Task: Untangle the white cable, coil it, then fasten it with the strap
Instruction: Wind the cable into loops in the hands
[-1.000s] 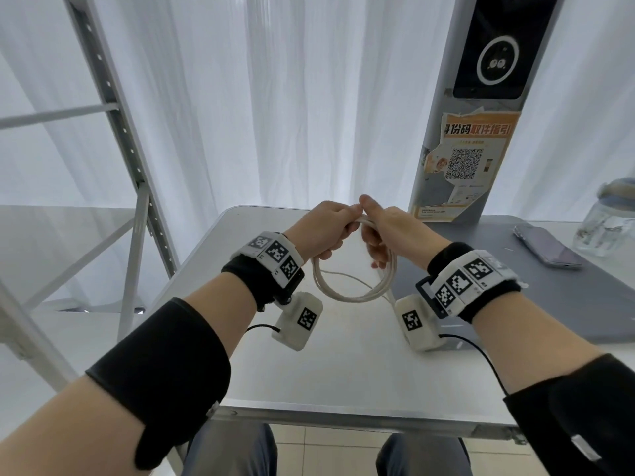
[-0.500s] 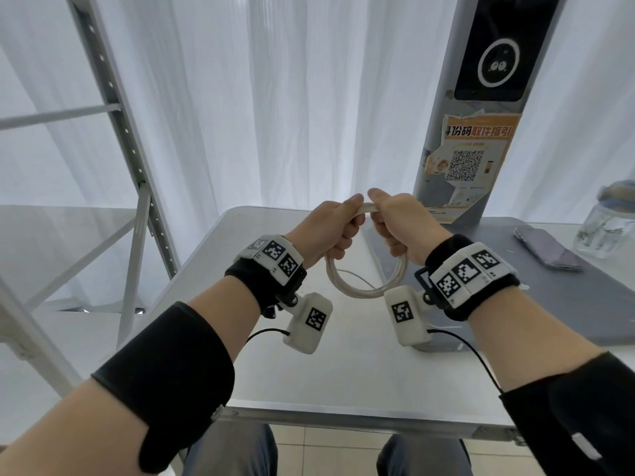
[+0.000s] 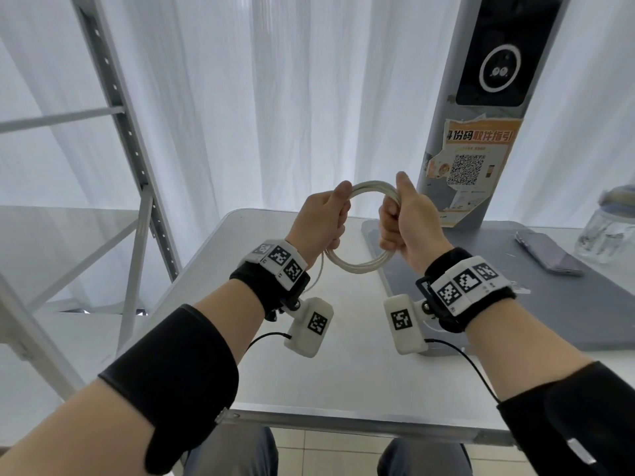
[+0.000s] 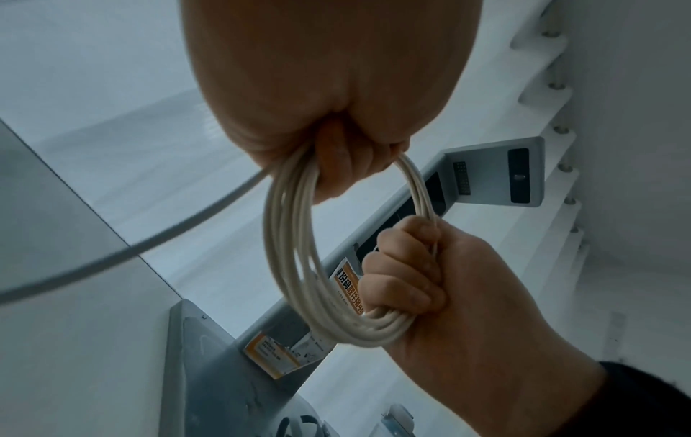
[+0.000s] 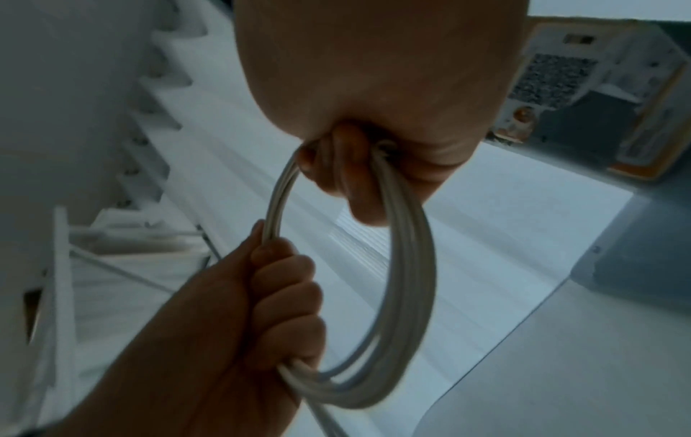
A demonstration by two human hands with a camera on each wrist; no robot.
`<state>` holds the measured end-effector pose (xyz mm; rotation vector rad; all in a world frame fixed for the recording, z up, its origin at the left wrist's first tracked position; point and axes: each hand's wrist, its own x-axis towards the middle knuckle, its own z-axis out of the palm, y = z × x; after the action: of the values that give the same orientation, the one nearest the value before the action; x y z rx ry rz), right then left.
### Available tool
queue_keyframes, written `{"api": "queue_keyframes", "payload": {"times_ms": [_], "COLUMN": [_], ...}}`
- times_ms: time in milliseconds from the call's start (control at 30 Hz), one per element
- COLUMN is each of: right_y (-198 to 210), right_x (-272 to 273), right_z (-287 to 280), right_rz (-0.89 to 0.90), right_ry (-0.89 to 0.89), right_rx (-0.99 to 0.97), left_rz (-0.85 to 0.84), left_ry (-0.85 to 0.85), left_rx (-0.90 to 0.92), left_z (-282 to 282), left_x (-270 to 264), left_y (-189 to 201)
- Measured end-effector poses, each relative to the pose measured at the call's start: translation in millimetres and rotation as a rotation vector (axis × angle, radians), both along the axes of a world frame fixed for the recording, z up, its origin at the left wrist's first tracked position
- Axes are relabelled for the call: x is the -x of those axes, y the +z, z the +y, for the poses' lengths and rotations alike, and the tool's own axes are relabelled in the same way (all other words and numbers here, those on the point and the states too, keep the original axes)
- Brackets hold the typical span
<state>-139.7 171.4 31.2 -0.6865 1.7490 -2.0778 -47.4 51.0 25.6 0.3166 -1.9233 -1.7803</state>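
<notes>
The white cable [image 3: 359, 266] is wound into a round coil of several turns, standing on edge at the frame's centre above the counter [image 3: 343, 372]. 1 loose strand trails from its lower left.

white cable [image 3: 357, 266]: smooth matt plastic | table [image 3: 343, 383]: smooth pale metal | curtain [image 3: 275, 97]: sheer cloth | jar [image 3: 608, 235]: clear glass

cable [image 3: 357, 266] white | table [image 3: 343, 379] pale grey | wristbands [image 3: 470, 286] black-and-white checker tags | poster [image 3: 477, 149] orange
</notes>
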Motion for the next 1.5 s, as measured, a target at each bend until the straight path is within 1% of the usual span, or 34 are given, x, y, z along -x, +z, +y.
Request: {"api": "queue_keyframes", "payload": {"times_ms": [67,133,167,200,300,467,600,700,733,800,967,1133,1200,1300,1367,1500], "right_y": [0.5,-0.8,-1.3,-1.9,-1.0,5.1,13.1,17.8,18.3,17.6,12.1,10.3,10.2,8.7,7.5,9.4], "right_x": [0.6,0.8,1.1,2.2,7.8,10.2,5.7,3.3,2.7,1.9,0.5,3.8,4.5,3.8,5.1,7.7], "right_z": [0.3,0.0,-0.4,-1.1,-0.4,2.1,2.8,4.5,3.5,0.5,-3.3,-1.4,0.1,2.2,4.2,9.1], "right_rz": [0.1,0.297,0.367,0.398,0.4,0.536,0.465,0.422,0.412,0.4,0.332,0.166,0.094,-0.001,-0.012,-0.019], "right_ry": [0.029,0.022,0.013,0.008,0.006,0.002,0.065,0.114,0.101,0.038,-0.081,-0.19,-0.218,-0.206,-0.177,-0.074], "right_rx": [0.004,-0.024,-0.045,-0.052,-0.066,-0.233,-0.341,-0.514,-0.56,-0.586,-0.425,-0.243,-0.161,-0.041,-0.067,-0.217], "left_rz": [0.028,0.056,0.067,0.074,0.062,-0.018,-0.079,-0.159,-0.169,-0.154,-0.091,-0.044,-0.016,0.018,0.014,-0.019], "left_ry": [0.037,0.054,0.057,0.057,0.057,0.056,0.004,-0.038,-0.051,-0.061,-0.059,-0.061,-0.052,-0.025,-0.002,0.012], "left_rx": [0.004,-0.018,-0.03,-0.039,-0.025,0.097,0.197,0.373,0.387,0.309,0.13,0.001,-0.026,-0.012,0.013,0.083], "left_z": [0.4,0.6,0.8,1.2,2.3,-0.7,1.5,3.8,5.3,8.6,10.2,6.4,5.8,4.6,3.7,0.8], "left_x": [0.6,1.0,1.2,1.2,1.6,1.0,-0.3,0.5,1.0,1.4,3.9,2.4,1.8,1.9,2.3,3.0], "left_y": [0.6,1.3,1.8,2.4,3.5,1.3,0.6,0.4,0.2,0.6,0.9,-4.7,-8.6,-13.0,-12.4,-6.4]}}
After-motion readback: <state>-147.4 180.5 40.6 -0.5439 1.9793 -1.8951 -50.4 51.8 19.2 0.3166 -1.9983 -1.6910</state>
